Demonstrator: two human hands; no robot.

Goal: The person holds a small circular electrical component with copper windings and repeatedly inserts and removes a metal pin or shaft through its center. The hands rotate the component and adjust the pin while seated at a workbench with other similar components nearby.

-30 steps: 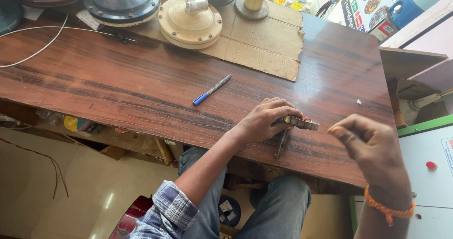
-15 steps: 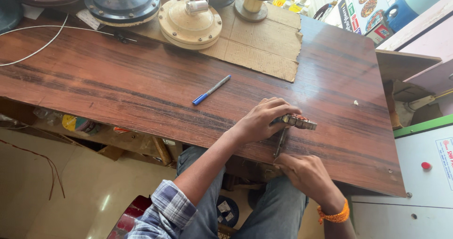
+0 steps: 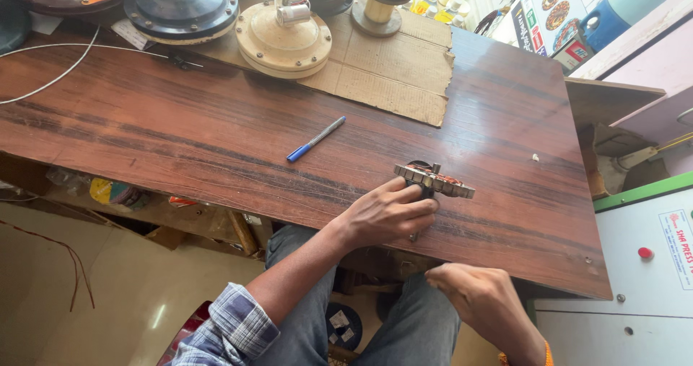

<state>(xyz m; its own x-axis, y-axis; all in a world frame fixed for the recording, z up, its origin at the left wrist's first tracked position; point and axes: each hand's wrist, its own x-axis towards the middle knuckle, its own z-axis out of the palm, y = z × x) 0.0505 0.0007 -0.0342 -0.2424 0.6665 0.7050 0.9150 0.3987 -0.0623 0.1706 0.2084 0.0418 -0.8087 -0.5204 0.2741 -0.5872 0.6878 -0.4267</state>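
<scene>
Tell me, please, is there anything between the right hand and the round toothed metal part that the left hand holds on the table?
Nothing visible. The right hand is at the near table edge; only bare wood lies between it and the toothed metal part, held by the left hand. The blue pen lies away to the left.

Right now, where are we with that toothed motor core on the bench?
Done: nothing finished shows. The toothed core stands on its shaft on the wooden table, with some coloured winding showing on top. In hand: the left hand grips it at the shaft; the right hand sits closed at the table's near edge, off the part. Left: the pen and fan motor housings lie apart.
</scene>
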